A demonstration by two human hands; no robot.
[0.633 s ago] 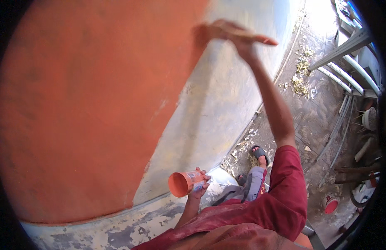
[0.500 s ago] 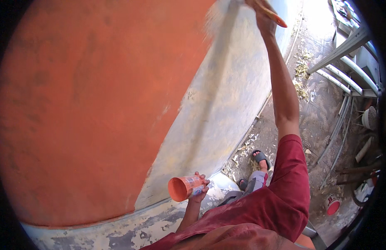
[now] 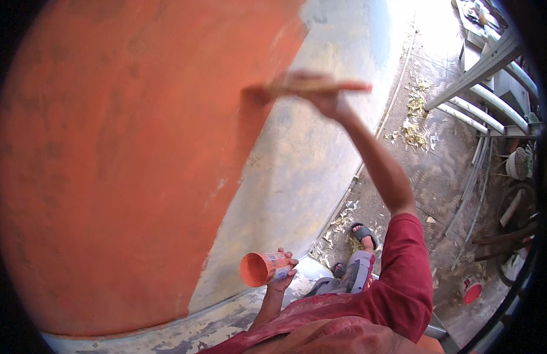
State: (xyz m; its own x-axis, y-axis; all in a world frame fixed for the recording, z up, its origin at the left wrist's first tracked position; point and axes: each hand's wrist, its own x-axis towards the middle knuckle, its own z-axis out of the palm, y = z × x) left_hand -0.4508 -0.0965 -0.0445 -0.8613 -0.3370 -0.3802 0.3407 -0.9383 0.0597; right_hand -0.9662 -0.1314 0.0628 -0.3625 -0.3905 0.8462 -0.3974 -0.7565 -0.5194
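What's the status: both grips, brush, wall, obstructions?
Left grip around orange-stained cup. Right grip on motion-blurred brush. Wall orange left, pale right. Nothing visibly blocking brush.

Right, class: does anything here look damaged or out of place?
Yes: the pale surface bordering the part-orange wall looks damaged, its coating patchy, with grey showing through. Also, pale scraps lie scattered on the floor, looking untidy.
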